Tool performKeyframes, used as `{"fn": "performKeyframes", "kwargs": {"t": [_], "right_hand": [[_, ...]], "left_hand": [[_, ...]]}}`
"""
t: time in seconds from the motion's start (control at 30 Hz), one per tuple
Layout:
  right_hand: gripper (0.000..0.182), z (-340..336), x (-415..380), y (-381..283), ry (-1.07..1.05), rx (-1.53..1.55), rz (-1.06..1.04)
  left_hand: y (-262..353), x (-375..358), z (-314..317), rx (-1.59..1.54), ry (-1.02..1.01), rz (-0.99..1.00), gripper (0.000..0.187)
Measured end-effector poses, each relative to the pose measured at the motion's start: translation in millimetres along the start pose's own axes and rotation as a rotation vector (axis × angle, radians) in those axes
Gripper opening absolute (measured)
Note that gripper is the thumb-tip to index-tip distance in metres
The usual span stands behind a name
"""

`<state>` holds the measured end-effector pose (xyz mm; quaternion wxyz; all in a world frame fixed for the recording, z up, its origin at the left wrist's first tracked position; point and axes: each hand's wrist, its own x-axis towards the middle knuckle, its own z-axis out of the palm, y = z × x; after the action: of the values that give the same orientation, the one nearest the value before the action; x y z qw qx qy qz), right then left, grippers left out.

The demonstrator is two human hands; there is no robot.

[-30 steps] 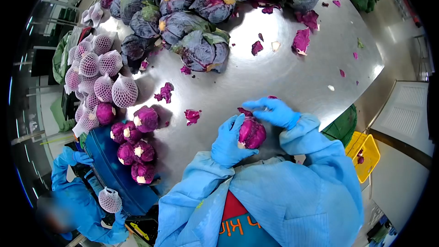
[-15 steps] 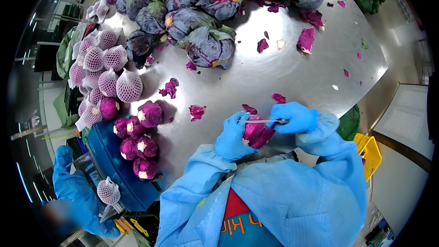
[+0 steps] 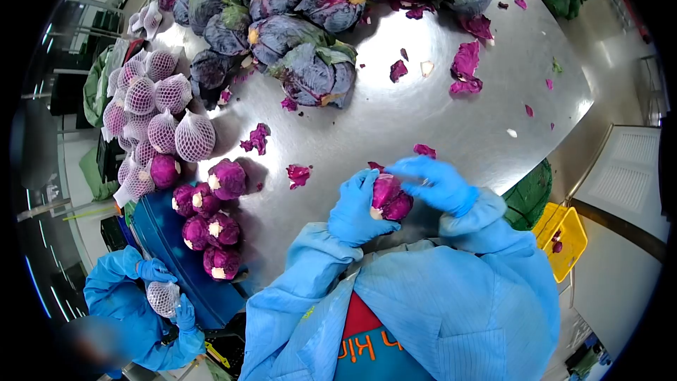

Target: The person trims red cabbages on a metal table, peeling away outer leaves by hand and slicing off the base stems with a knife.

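A trimmed purple cabbage (image 3: 390,199) is in my left hand (image 3: 352,210), whose gloved fingers and thumb wrap its left side. Close to its upper right is my right hand (image 3: 438,185), fingers bent together around something small and greyish that I cannot make out. No knife blade shows clearly. Loose purple leaf pieces (image 3: 424,150) lie just beyond my hands, and others (image 3: 298,176) lie to the left on the metal table (image 3: 338,144). Several peeled purple cabbages (image 3: 227,178) are grouped at the table's left edge.
Untrimmed cabbages (image 3: 314,74) are piled at the far side. Net-wrapped ones (image 3: 194,136) are stacked at the left. Beyond a blue bin (image 3: 169,240), a co-worker (image 3: 134,310) holds a netted cabbage (image 3: 163,298). A yellow crate (image 3: 564,240) stands at the right.
My right hand has shifted slightly left and up, and the blade seen across the cabbage no longer shows. Another leaf piece lies at the upper right. The co-worker's hands now hold the netted cabbage.
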<state>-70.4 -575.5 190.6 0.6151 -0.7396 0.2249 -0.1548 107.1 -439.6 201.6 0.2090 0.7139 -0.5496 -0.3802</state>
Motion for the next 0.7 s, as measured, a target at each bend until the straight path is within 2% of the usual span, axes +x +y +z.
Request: {"fn": "performKeyframes", "kwargs": {"t": [0.07, 0.13, 0.23, 0.33, 0.37, 0.43, 0.5, 0.6, 0.7], "right_hand": [[0.038, 17.5, -0.8, 4.2, -0.128, -0.129, -0.115], [0.041, 19.2, -8.9, 6.8, -0.101, -0.214, -0.111], [0.041, 24.1, -24.6, 7.1, 0.017, -0.347, -0.138], [0.043, 16.7, -37.7, 3.0, -0.037, -0.328, -0.059], [0.043, 14.7, -37.7, 1.6, -0.019, -0.328, -0.1], [0.036, 10.4, -34.5, 2.8, -0.068, -0.266, -0.045], [0.025, 2.7, -28.4, 4.3, -0.124, -0.197, -0.002], [0.025, -8.9, -22.0, 3.5, -0.313, -0.18, 0.106], [0.023, -9.4, -20.8, -5.8, -0.31, -0.411, -0.003]], "left_hand": [[-4.1, 1.1, 1.7, -0.056, 0.028, 0.033, 0.102], [-12.2, 2.9, 5.9, -0.153, 0.064, 0.073, 0.094], [6.0, 9.9, -1.8, -0.028, -0.035, 0.042, 0.091], [25.6, 6.6, -6.9, 0.031, 0.024, -0.021, 0.091], [23.4, 5.6, -2.1, 0.057, 0.037, 0.011, 0.093], [13.6, 2.9, 5.4, 0.124, 0.058, 0.072, 0.095], [12.7, 4.5, 2.8, 0.126, 0.0, 0.047, 0.093], [19.2, 4.1, 2.6, 0.154, -0.003, 0.036, 0.095], [5.5, 9.7, 15.5, 0.183, 0.044, 0.144, 0.094]]}}
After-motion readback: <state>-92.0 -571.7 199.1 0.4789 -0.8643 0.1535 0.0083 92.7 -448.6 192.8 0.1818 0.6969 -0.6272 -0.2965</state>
